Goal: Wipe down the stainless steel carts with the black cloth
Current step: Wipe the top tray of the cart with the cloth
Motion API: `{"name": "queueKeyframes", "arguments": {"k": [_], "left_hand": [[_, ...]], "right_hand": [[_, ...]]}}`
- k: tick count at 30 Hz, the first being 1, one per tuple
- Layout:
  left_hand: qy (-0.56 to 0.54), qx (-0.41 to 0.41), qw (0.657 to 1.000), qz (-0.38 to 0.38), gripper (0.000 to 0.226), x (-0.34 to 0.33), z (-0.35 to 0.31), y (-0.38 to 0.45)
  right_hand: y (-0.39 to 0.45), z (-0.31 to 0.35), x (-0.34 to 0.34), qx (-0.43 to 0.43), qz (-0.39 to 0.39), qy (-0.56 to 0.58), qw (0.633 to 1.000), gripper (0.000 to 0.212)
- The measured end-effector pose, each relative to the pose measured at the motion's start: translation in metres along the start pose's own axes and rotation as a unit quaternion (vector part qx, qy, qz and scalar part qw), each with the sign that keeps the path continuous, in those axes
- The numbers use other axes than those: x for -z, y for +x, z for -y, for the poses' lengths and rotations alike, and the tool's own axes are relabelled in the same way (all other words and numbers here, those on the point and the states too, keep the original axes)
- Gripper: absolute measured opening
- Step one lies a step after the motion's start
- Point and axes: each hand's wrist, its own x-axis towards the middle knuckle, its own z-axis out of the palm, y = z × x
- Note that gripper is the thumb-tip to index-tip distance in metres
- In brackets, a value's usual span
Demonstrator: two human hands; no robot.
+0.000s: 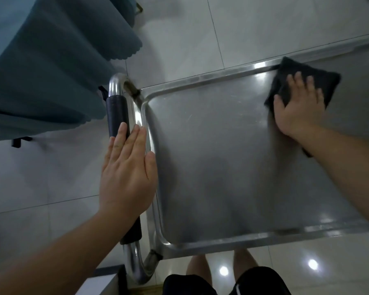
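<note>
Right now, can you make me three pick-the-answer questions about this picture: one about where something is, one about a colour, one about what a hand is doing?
1. Where is the black cloth?
A. on the floor
B. on the cart top, by its far rim
C. on the handle

2. What colour is the handle grip?
A. black
B. red
C. yellow

3. How is the left hand?
A. a fist
B. pinching the cloth
C. flat, fingers straight

Answers: 1 B, the right hand presses it there. 2 A, it looks dark like the cloth. 3 C, it lies open over the handle.
</note>
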Motion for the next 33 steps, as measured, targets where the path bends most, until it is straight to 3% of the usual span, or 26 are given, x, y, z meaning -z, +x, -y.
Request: {"name": "queueKeyframes", "arguments": {"k": [2, 3, 6, 9, 11, 15, 18, 19, 21, 25, 27, 29, 31, 33], "left_hand": [[-0.002, 0.003, 1.0, -0.001, 0.062, 0.0, 0.0, 0.0], [-0.001, 0.005, 1.0, 0.0, 0.062, 0.0, 0.0, 0.0], [0.006, 0.001, 1.0, -0.001, 0.061, -0.001, 0.001, 0.0], [0.0, 0.001, 1.0, -0.01, 0.061, -0.001, 0.002, 0.0], [0.004, -0.002, 1.0, -0.01, 0.062, -0.001, 0.003, 0.0], [0.044, -0.028, 0.999, -0.007, 0.065, -0.002, 0.005, 0.0], [0.023, -0.017, 1.0, -0.012, 0.063, -0.003, 0.004, -0.001], [0.011, -0.013, 1.0, -0.015, 0.062, -0.002, 0.004, -0.001], [-0.001, -0.013, 1.0, -0.013, 0.06, -0.002, 0.004, 0.0], [0.007, -0.012, 1.0, -0.005, 0.06, -0.001, 0.004, -0.001], [0.015, -0.01, 1.0, -0.002, 0.061, -0.001, 0.002, 0.0], [0.019, -0.007, 1.0, -0.003, 0.061, -0.001, 0.002, 0.0], [0.02, -0.008, 1.0, -0.002, 0.061, -0.001, 0.002, 0.0], [0.015, -0.005, 1.0, -0.004, 0.062, -0.001, 0.001, 0.0]], "right_hand": [[-0.004, 0.042, -0.011, -0.14, -0.028, 0.022, 0.99, 0.079], [-0.007, 0.066, -0.014, -0.165, -0.029, 0.035, 0.985, 0.08], [-0.022, 0.137, -0.02, -0.122, -0.009, 0.064, 0.99, 0.078], [-0.062, 0.209, -0.036, 0.013, 0.013, 0.05, 0.999, 0.076], [-0.104, 0.249, -0.05, 0.17, 0.04, 0.048, 0.983, 0.077], [-0.149, 0.261, -0.063, 0.485, 0.115, -0.024, 0.867, 0.081], [-0.129, 0.223, -0.056, 0.559, 0.123, -0.033, 0.819, 0.074], [-0.115, 0.206, -0.051, 0.546, 0.119, -0.036, 0.828, 0.074], [-0.077, 0.165, -0.038, 0.463, 0.105, -0.022, 0.88, 0.076], [0.006, 0.069, 0.0, 0.152, 0.018, 0.016, 0.988, 0.077], [0.032, 0.033, 0.011, -0.027, -0.007, 0.032, 0.999, 0.079], [0.045, 0.03, 0.013, -0.137, -0.004, 0.049, 0.989, 0.081], [0.048, 0.054, 0.01, -0.17, -0.011, 0.063, 0.983, 0.079], [0.046, 0.089, 0.004, -0.142, -0.013, 0.063, 0.988, 0.077]]}}
